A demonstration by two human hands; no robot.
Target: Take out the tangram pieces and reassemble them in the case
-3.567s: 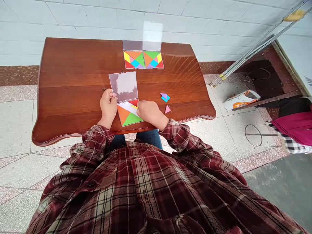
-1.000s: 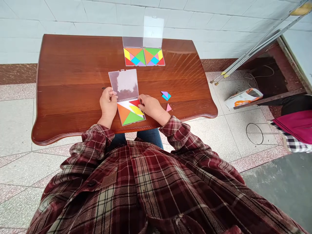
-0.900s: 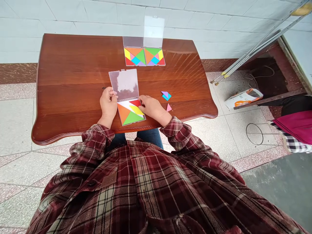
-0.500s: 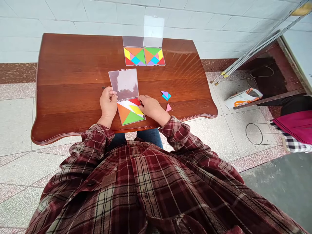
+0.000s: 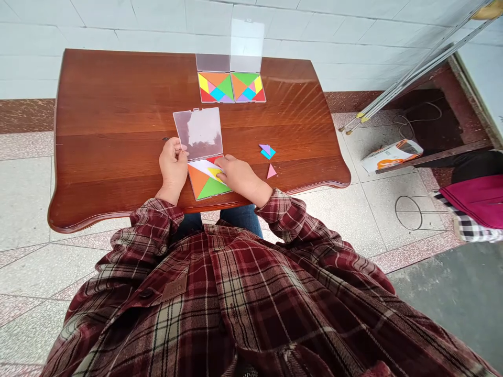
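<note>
– At the near edge of the table [image 5: 118, 120], just past the plaid sleeves, what has the left hand [image 5: 173, 163] got?
– The open case [image 5: 192, 168]. Its fingers are curled, with thumb and fingertips closed on the case's left side, about where the tray meets the clear lid [image 5: 198, 133]. I'd judge that grip pins the case so it can't slide on the polished wood.
– And the right hand [image 5: 237, 178]?
– It lies over the tray's right side, fingers bent, tips down on the yellow piece [image 5: 215, 171]. Whether they pinch it or only press on it, I cannot tell.
– What else is in the tray?
– An orange triangle [image 5: 195, 178] on the left, a green triangle [image 5: 212, 187] nearest the person and a red piece [image 5: 214, 159] by the hinge. White floor shows between them, and the yellow piece lies on that bare patch.
– Why is the lid flat?
– It is folded right back onto the wood, away from the person, which seems to keep it clear of both hands.
– Farther out?
– A pink triangle [image 5: 271, 171] lies just beside the right hand. Beyond it a purple piece [image 5: 264, 148] and a cyan piece [image 5: 269, 153] touch each other. All are on that hand's side, probably for easy reach.
– And farthest?
– Two filled cases [image 5: 215, 87] sit side by side at the far edge, lids upright against the tiled wall, well apart from the hands.
</note>
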